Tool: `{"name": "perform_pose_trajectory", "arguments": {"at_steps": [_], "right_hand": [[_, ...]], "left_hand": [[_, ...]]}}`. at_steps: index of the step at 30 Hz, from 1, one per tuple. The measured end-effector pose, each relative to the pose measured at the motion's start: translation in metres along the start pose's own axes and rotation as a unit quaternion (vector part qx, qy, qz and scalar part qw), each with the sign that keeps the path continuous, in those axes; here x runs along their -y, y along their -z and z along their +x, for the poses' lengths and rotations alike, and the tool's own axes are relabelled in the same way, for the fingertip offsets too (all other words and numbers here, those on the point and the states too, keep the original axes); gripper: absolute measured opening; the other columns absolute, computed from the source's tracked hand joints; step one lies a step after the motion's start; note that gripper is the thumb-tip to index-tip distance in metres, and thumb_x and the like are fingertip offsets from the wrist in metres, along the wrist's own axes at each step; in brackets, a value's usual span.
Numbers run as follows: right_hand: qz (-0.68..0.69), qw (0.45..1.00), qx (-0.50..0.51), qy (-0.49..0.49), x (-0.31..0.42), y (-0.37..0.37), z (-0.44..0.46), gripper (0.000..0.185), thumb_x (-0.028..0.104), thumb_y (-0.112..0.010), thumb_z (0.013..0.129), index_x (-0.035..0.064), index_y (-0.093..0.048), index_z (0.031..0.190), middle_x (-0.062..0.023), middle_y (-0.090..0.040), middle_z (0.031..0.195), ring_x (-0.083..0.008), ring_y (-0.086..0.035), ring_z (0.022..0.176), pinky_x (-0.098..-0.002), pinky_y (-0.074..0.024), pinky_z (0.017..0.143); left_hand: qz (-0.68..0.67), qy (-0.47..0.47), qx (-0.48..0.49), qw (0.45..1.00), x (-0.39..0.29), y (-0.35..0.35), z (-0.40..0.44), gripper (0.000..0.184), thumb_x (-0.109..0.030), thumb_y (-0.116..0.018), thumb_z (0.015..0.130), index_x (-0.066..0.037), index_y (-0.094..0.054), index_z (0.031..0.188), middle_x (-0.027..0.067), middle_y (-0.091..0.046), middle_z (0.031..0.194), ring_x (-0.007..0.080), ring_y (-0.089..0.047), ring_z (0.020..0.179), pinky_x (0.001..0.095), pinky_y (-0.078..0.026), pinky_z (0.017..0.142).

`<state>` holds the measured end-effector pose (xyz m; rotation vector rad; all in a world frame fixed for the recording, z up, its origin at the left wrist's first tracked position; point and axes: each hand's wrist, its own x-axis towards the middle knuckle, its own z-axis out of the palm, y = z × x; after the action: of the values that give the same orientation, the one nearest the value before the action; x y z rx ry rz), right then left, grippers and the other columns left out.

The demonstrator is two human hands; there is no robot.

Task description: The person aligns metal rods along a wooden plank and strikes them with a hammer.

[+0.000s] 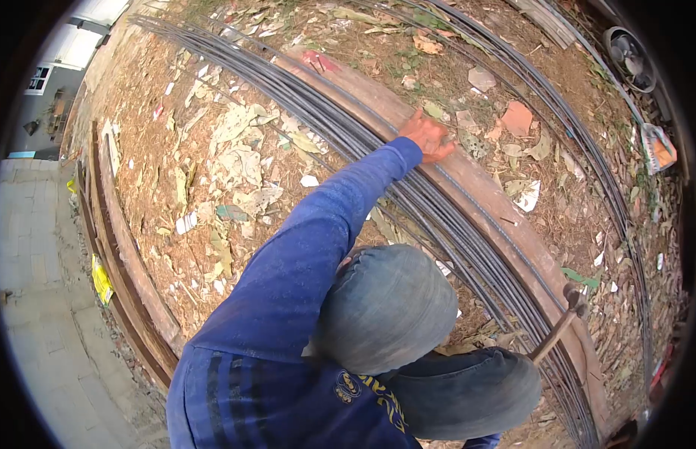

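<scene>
My left hand (426, 137), fingers curled, is closed at a thin ribbed steel rod (479, 203) lying along a long wooden plank (535, 243). Nails (510, 221) stick up from the plank. Beside it runs a bundle of dark steel rods (460, 224), passing under my blue left sleeve (310, 224). A hammer (555, 334) with a wooden handle tilts over the plank's near end, its lower handle hidden behind my knee (467, 393). Only a bit of my right sleeve (482, 441) shows at the bottom edge; my right hand is out of sight.
More long rods (580, 142) curve along the right side. A round fan-like object (630, 60) and an orange-and-white item (658, 148) lie at the far right. Wooden boards (131, 269) border paving (34, 277) at left. Dry leaves and broken tile pieces (517, 118) litter the ground.
</scene>
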<state>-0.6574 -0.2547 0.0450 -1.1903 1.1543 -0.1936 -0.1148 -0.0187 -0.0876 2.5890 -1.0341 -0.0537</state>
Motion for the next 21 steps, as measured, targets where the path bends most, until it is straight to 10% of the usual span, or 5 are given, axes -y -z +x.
{"name": "perform_pose_trajectory", "arguments": {"at_steps": [8,16,18,21], "right_hand": [[-0.201,0.93,0.274,0.141,0.118,-0.151,0.039,0.062,0.066,-0.041,0.104,0.0055,-0.052,0.101,-0.0035,-0.05,0.071,-0.0133,-0.05,0.051,-0.0268,-0.0427,0.047],[0.133,0.766,0.433,0.456,0.209,-0.227,0.034,0.097,0.104,-0.039,0.07,0.0082,-0.045,0.086,-0.0061,-0.045,0.066,-0.0193,-0.044,0.053,-0.0325,-0.0402,0.049],[-0.179,0.872,0.296,0.346,0.072,-0.159,0.107,0.078,0.08,-0.045,0.091,0.0035,-0.052,0.077,-0.0092,-0.051,0.062,-0.0202,-0.049,0.055,-0.0374,-0.0407,0.051],[-0.525,0.811,0.188,0.179,-0.005,-0.142,0.121,0.069,0.053,-0.042,0.108,-0.0032,-0.059,0.072,-0.0109,-0.052,0.056,-0.0223,-0.051,0.055,-0.0429,-0.0402,0.055]], "left_hand": [[-0.042,0.007,-0.029,0.999,0.002,-0.005,0.001,0.038,-0.039,-0.056,0.093,-0.009,-0.077,0.105,0.0166,-0.075,0.108,0.0348,-0.068,0.105,0.0496,-0.041,0.111],[-0.049,0.006,-0.044,0.998,-0.001,-0.003,0.001,0.037,-0.036,-0.054,0.094,-0.009,-0.079,0.096,0.0163,-0.076,0.094,0.034,-0.069,0.1,0.0458,-0.043,0.106],[-0.051,0.003,-0.042,0.998,0.003,-0.004,0.0,0.038,-0.037,-0.054,0.095,-0.009,-0.08,0.094,0.0177,-0.075,0.09,0.0348,-0.069,0.097,0.0457,-0.044,0.105],[-0.035,0.01,-0.037,0.999,0.006,0.002,0.011,0.041,-0.038,-0.052,0.095,-0.008,-0.08,0.09,0.0205,-0.074,0.086,0.0365,-0.07,0.093,0.0466,-0.046,0.103]]}}
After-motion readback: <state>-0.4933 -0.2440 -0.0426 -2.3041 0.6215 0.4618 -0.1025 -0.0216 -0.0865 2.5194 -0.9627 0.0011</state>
